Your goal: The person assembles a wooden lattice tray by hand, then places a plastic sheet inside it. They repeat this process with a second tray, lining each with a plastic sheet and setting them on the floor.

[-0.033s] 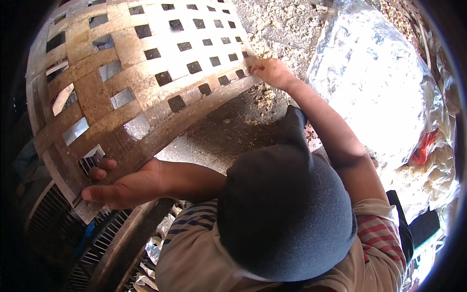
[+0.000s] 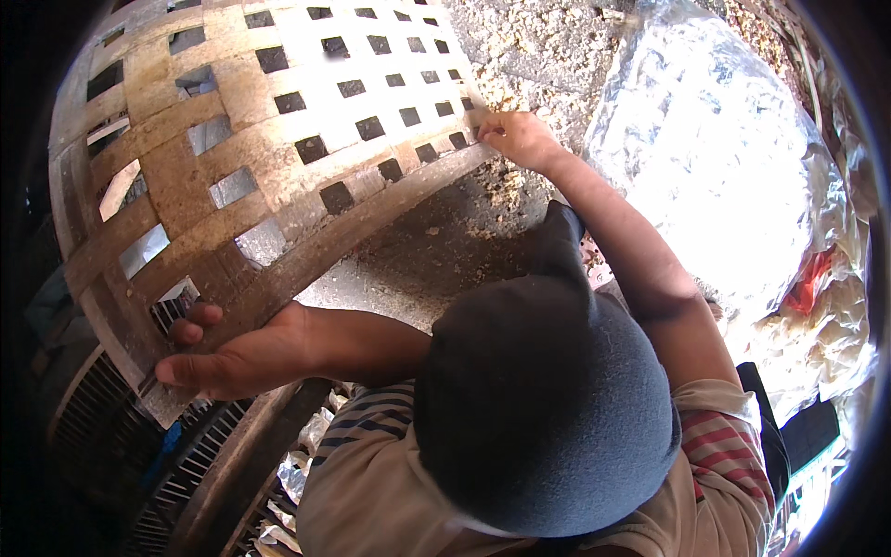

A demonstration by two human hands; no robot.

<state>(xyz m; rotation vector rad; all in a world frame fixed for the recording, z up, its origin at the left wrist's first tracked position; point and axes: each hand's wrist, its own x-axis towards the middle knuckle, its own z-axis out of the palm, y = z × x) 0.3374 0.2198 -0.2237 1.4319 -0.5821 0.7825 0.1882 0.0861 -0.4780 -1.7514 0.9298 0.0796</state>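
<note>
A large woven bamboo panel (image 2: 153, 186), with a checkerboard of square openings and a plain strip along its edge, fills the upper left, tilted. My left hand (image 2: 237, 357) is closed round its near left corner, with the thumb lying along the edge strip and some fingertips curled at an opening. At the panel's right end, my right hand (image 2: 520, 139) pinches the corner between thumb and fingers. Strong sunlight washes out the weave's middle. What lies beneath the panel is mostly hidden.
A dark cap (image 2: 557, 408) covers the lower middle. Rough ground (image 2: 548, 56) strewn with pale bits lies beyond the right hand. A big shiny plastic sheet or bag (image 2: 715, 158) bulges at right, near a red scrap (image 2: 809, 281). Dark slatted racks (image 2: 93, 408) stand lower left beside a wooden beam (image 2: 227, 464).
</note>
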